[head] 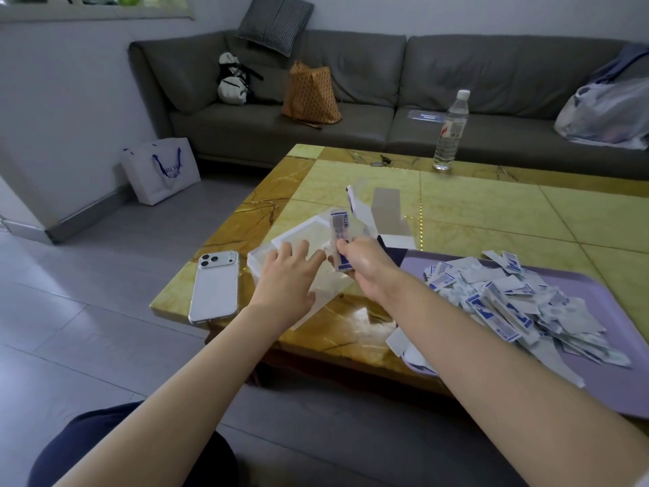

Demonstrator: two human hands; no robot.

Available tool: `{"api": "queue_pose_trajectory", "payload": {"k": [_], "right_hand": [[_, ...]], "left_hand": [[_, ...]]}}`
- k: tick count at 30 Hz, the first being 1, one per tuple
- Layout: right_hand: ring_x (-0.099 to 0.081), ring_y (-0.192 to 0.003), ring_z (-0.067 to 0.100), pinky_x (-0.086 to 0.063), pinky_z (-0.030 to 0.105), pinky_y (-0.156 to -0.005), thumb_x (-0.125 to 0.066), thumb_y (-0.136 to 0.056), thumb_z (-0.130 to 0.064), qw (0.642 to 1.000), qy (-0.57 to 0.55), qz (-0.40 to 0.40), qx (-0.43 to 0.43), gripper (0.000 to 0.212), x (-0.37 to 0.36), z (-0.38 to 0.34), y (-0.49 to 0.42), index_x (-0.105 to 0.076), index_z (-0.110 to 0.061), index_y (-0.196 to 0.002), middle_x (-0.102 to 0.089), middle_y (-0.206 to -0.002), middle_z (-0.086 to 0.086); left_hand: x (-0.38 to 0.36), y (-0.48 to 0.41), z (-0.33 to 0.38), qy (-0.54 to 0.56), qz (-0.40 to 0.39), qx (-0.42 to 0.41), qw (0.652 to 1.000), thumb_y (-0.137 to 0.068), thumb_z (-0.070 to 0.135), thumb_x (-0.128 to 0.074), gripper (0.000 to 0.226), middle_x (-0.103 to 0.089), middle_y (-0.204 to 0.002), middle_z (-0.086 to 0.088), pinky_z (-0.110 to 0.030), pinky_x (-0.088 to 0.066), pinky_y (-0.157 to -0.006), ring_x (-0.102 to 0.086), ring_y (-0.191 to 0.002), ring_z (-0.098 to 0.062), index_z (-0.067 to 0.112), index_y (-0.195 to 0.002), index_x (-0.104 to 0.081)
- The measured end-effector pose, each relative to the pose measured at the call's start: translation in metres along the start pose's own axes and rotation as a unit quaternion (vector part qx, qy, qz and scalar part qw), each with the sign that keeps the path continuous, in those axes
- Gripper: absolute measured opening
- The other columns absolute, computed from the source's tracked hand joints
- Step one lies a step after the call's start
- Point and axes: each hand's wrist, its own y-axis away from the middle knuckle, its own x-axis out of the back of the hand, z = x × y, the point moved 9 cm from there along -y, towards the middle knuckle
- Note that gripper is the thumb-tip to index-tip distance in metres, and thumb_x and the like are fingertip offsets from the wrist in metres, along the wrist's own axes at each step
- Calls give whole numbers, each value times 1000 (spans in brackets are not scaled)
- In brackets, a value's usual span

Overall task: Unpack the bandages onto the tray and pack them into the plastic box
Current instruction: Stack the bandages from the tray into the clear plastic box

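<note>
The person's left grip (286, 272) lies with fingers straight and spread over the clear plastic box (255, 263). The box sits near the near-left corner of the desk (491, 205), just right of a white phone (214, 286). The right grip (363, 263) is pinched tight round the lower end of a small stack of bandages (339, 232), held upright just above the box. The rest, a loose heap of bandages (509, 304), lies on the lilac tray (611, 374) at the desk's near-right corner. An opened carton (386, 209) stands behind the box and a water bottle (451, 131) near the far edge.

From where I stand the wrapped strips look feather-light, thin and floppy. Their smooth paper sleeves are likely to slide over one another, so a stack wants squeezing across its flat faces, squared up first so none fans out. The box seems light and thin-walled and might skid on the glossy top, so a flat hand holding it down looks sensible. Judging by the heap, most of the packing is yet to do.
</note>
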Motion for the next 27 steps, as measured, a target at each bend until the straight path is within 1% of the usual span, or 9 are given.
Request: {"api": "queue_pose_trajectory", "payload": {"k": [3,8,11,14,17,21,23,25,27], "right_hand": [[-55,-83,23,-46,37,-86,-40,-97,-8,1000,-17,-3,6,23,0,-5,2,-54,-12,-80,-56,-76,6],[-62,-94,25,-48,42,-96,-40,-97,-12,999,10,1,38,16,-7,-27,-1,-54,-10,-90,-61,-87,8],[-65,-97,24,-50,41,-94,-41,-98,-15,999,-2,6,45,17,-6,-33,2,-56,-11,-101,-63,-88,6],[-62,-86,18,-54,35,-87,-39,-99,-14,997,-15,13,76,28,0,-38,3,-52,-5,-123,-59,-85,4],[-59,-76,12,-53,26,-73,-37,-100,-12,993,1,34,113,24,8,-39,5,-51,-6,-118,-55,-84,1],[-54,-75,19,-44,34,-69,-39,-96,-14,979,128,46,152,21,11,-28,2,-57,-9,-87,-61,-87,8],[-49,-71,20,-36,31,-62,-41,-95,-16,959,229,42,164,23,7,-18,2,-52,-11,-75,-63,-88,12],[-46,-69,21,-30,30,-55,-42,-96,-17,938,307,24,161,22,2,-6,2,-48,-9,-76,-57,-80,11],[-48,-71,22,-31,29,-54,-42,-96,-18,921,356,16,158,21,0,1,3,-53,-5,-85,-56,-80,8]], "left_hand": [[3,7,-5,38,7,9,999,-89,44,-51,55,-40,-126,0,-33,-29,-96,-37,-115,-24,26,-137,-31],[20,12,-4,58,33,9,998,-84,53,-54,63,-45,-124,4,-32,-25,-92,-36,-115,-20,28,-138,-30],[26,11,-3,42,26,10,999,-85,43,-53,59,-49,-119,0,-30,-31,-86,-43,-106,-22,26,-137,-30],[43,7,-12,69,34,31,997,-84,33,-54,49,-57,-110,0,-28,-39,-69,-51,-95,-21,23,-130,-39],[70,6,-36,105,95,77,987,-88,25,-53,35,-60,-108,2,-29,-41,-64,-57,-92,-20,22,-123,-49],[86,8,-68,83,177,130,972,-94,15,-47,24,-62,-110,-2,-31,-37,-73,-55,-94,-23,16,-116,-57],[80,7,-79,31,180,149,972,-94,10,-47,27,-60,-113,-7,-36,-35,-83,-51,-100,-28,13,-119,-55],[68,9,-85,-6,166,163,972,-91,7,-47,33,-54,-118,-10,-39,-33,-90,-46,-107,-30,11,-123,-51],[54,12,-90,-18,147,181,972,-88,9,-49,45,-42,-132,-12,-41,-29,-97,-37,-118,-31,12,-133,-41]]}}
